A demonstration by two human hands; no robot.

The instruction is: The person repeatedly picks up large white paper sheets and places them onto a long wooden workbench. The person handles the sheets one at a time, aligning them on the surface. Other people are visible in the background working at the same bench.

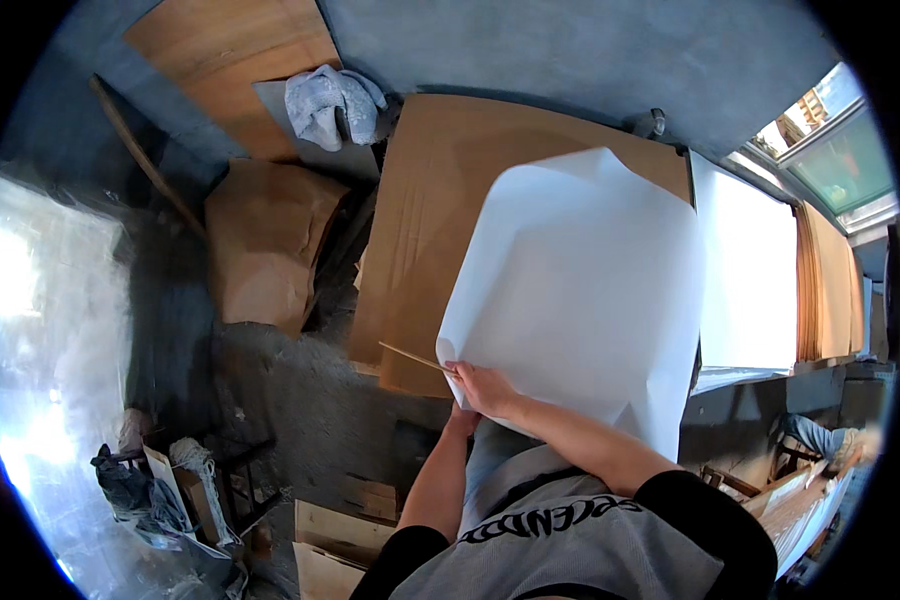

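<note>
White sheet (pixel 590 280), centre of frame, lies over brown cardboard (pixel 410 230). Right hand (pixel 484 390) closed around a thin stick (pixel 408 354) at the sheet's lower-left corner; left hand (pixel 461 421) partly hidden below, grip cannot be told. Judged risks: stick scratching the sheet; uneven pull creasing that corner.

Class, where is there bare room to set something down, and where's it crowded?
Bare: the brown cardboard, left of the large white sheet; the floor between the brown paper bundle and the cardboard pieces below.
Crowded: the white sheet's near-left corner, where the right hand, left hand and thin stick cluster.
</note>
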